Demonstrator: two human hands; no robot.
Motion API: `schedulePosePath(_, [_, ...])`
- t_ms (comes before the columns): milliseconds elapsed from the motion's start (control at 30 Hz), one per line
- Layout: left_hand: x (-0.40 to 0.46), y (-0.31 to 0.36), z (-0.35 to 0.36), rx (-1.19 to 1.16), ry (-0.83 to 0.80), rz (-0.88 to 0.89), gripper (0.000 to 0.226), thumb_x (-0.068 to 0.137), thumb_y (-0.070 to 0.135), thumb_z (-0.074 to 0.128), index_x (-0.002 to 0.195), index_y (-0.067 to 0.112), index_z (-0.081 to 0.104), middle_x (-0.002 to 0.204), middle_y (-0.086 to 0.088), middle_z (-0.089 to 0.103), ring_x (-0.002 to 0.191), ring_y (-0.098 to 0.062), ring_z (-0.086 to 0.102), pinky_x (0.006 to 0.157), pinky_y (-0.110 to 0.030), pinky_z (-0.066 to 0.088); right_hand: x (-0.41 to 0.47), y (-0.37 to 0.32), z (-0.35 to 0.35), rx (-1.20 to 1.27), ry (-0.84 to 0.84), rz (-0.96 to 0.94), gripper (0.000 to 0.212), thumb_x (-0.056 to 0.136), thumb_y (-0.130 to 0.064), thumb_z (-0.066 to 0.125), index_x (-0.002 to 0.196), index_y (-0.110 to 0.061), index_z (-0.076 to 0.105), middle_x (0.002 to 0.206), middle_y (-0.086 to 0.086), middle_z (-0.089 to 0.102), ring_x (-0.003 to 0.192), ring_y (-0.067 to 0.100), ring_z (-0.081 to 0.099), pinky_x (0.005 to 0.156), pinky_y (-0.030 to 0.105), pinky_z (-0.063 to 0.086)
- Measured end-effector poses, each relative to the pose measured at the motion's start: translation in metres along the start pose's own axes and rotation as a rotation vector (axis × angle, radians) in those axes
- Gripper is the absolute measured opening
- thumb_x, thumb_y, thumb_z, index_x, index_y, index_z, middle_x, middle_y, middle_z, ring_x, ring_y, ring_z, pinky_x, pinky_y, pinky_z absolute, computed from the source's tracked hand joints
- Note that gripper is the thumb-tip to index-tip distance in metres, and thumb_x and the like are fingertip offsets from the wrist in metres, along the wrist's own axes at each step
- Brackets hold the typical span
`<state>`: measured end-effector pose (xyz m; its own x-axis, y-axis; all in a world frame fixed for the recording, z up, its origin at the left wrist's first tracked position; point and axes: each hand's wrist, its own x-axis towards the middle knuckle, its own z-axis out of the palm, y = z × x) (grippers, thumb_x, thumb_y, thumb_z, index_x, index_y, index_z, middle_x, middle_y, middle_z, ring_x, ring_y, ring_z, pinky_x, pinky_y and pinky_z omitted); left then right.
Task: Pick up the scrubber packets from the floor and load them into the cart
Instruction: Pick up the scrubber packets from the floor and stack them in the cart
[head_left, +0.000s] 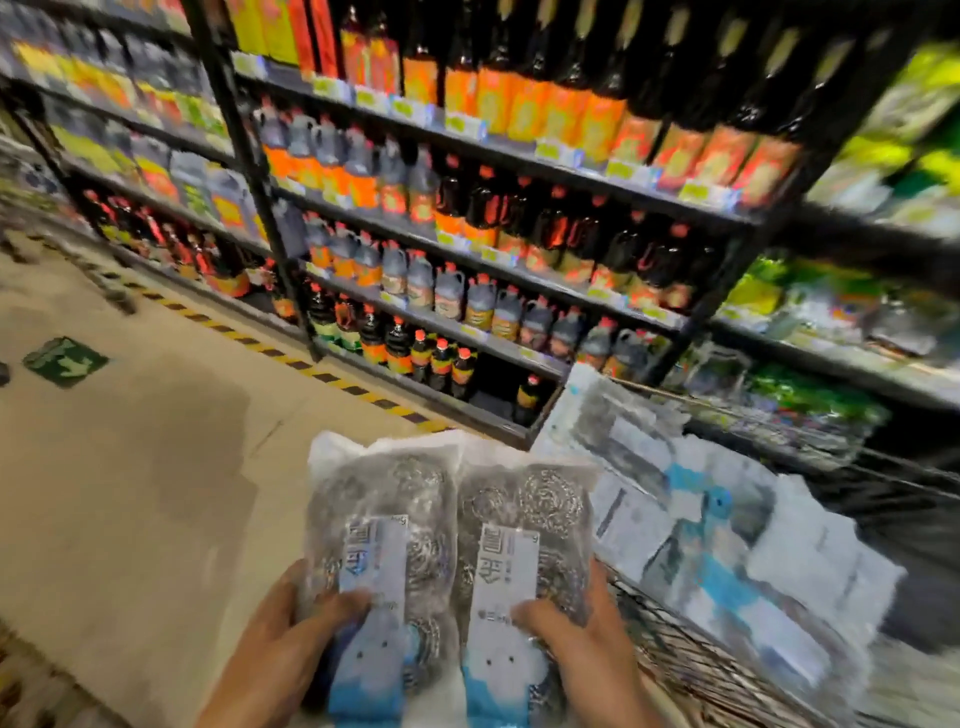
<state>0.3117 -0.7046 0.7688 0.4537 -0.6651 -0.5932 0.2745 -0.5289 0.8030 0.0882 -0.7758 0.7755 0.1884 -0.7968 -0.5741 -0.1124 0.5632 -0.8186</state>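
Two clear packets of steel-wool scrubbers with white and blue labels are held side by side in front of me. My left hand (296, 639) grips the left scrubber packet (379, 525), thumb on its label. My right hand (576, 639) grips the right scrubber packet (524, 525) the same way. Both packets hang above the floor, just left of the wire cart (670, 654). Several more scrubber packets (701, 519) lie piled inside the cart, blurred by motion.
Tall black shelving (467, 234) full of dark bottles and jugs runs across the back and right. A yellow-black striped line (291, 358) marks the beige floor (130, 467) along the shelf foot. A green arrow sticker (65, 361) lies at the left.
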Motion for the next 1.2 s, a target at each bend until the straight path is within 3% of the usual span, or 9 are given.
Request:
schedulePosePath(200, [0.08, 0.05, 0.072, 0.173, -0.261, 0.043, 0.052, 0.058, 0.03, 0.088, 0.106, 0.022, 0.07, 0.097, -0.008, 0.08, 0.093, -0.032, 0.075, 0.095, -0.051, 0.056, 0.039, -0.025, -0.039, 0.237, 0.267, 0.023, 0.047, 0.083, 0.009, 0.074, 0.101, -0.032, 0.059, 0.069, -0.001, 0.069, 0.064, 0.012, 0.065, 0.054, 0.015, 0.048])
schedulePosePath(333, [0.116, 0.078, 0.117, 0.253, -0.354, 0.109, 0.035, 0.071, 0.011, 0.087, 0.097, 0.024, 0.067, 0.089, -0.005, 0.079, 0.081, -0.022, 0.074, 0.07, -0.034, 0.052, 0.063, -0.033, -0.056, 0.318, 0.383, 0.003, 0.05, 0.08, 0.011, 0.073, 0.12, -0.018, 0.064, 0.087, 0.001, 0.081, 0.081, 0.02, 0.077, 0.076, 0.035, 0.058])
schedulePosePath(533, [0.158, 0.101, 0.177, 0.329, -0.483, 0.092, 0.036, 0.076, 0.02, 0.086, 0.105, 0.03, 0.067, 0.108, -0.002, 0.075, 0.099, -0.023, 0.07, 0.08, -0.039, 0.053, 0.082, -0.047, -0.079, 0.563, 0.549, 0.032, 0.061, 0.08, 0.01, 0.071, 0.131, -0.022, 0.06, 0.103, 0.008, 0.08, 0.071, 0.02, 0.077, 0.052, 0.027, 0.058])
schedulePosePath(800, [0.214, 0.133, 0.281, 0.464, -0.724, -0.079, 0.045, 0.075, 0.009, 0.085, 0.113, 0.028, 0.071, 0.121, 0.009, 0.07, 0.105, -0.019, 0.067, 0.081, -0.04, 0.052, 0.115, -0.06, -0.101, 0.764, 0.85, 0.057, 0.062, 0.065, 0.012, 0.075, 0.118, -0.02, 0.069, 0.085, 0.006, 0.081, 0.083, 0.03, 0.075, 0.068, 0.034, 0.057])
schedulePosePath(867, [0.237, 0.14, 0.306, 0.535, -0.805, -0.064, 0.058, 0.066, 0.016, 0.087, 0.121, 0.028, 0.073, 0.139, 0.005, 0.064, 0.123, -0.023, 0.062, 0.095, -0.043, 0.05, 0.126, -0.07, -0.105, 0.846, 0.921, 0.033, 0.06, 0.057, 0.011, 0.079, 0.109, -0.017, 0.069, 0.077, 0.001, 0.08, 0.068, 0.02, 0.075, 0.06, 0.03, 0.056])
schedulePosePath(967, [0.257, 0.161, 0.355, 0.591, -0.976, -0.01, 0.031, 0.079, 0.005, 0.078, 0.099, 0.03, 0.08, 0.139, 0.013, 0.057, 0.14, -0.014, 0.044, 0.115, -0.039, 0.036, 0.148, -0.083, -0.102, 0.904, 1.03, 0.004, 0.065, 0.055, 0.008, 0.084, 0.111, -0.022, 0.068, 0.077, -0.01, 0.08, 0.066, 0.01, 0.075, 0.069, 0.031, 0.057])
schedulePosePath(1067, [0.281, 0.163, 0.399, 0.613, -1.131, -0.124, 0.08, 0.038, 0.022, 0.094, 0.115, 0.022, 0.077, 0.134, 0.003, 0.068, 0.128, -0.021, 0.059, 0.104, -0.043, 0.047, 0.169, -0.083, -0.106, 0.95, 1.182, 0.009, 0.059, 0.069, 0.007, 0.08, 0.119, -0.025, 0.07, 0.088, -0.013, 0.081, 0.084, 0.01, 0.076, 0.088, 0.038, 0.06])
schedulePosePath(1133, [0.301, 0.152, 0.434, 0.713, -1.176, -0.153, 0.111, 0.012, 0.025, 0.094, 0.121, 0.014, 0.075, 0.134, -0.008, 0.068, 0.118, -0.029, 0.065, 0.1, -0.048, 0.051, 0.176, -0.083, -0.112, 0.994, 1.262, 0.013, 0.054, 0.069, 0.003, 0.082, 0.115, -0.023, 0.072, 0.082, -0.019, 0.079, 0.078, 0.003, 0.075, 0.079, 0.028, 0.06])
schedulePosePath(1200, [0.294, 0.154, 0.47, 0.822, -1.23, -0.082, 0.068, 0.033, 0.006, 0.086, 0.101, 0.002, 0.08, 0.112, -0.022, 0.073, 0.095, -0.029, 0.068, 0.086, -0.042, 0.051, 0.176, -0.084, -0.126, 1.058, 1.315, 0.004, 0.06, 0.058, -0.003, 0.085, 0.115, -0.017, 0.072, 0.087, -0.007, 0.081, 0.082, 0.015, 0.077, 0.076, 0.033, 0.061])
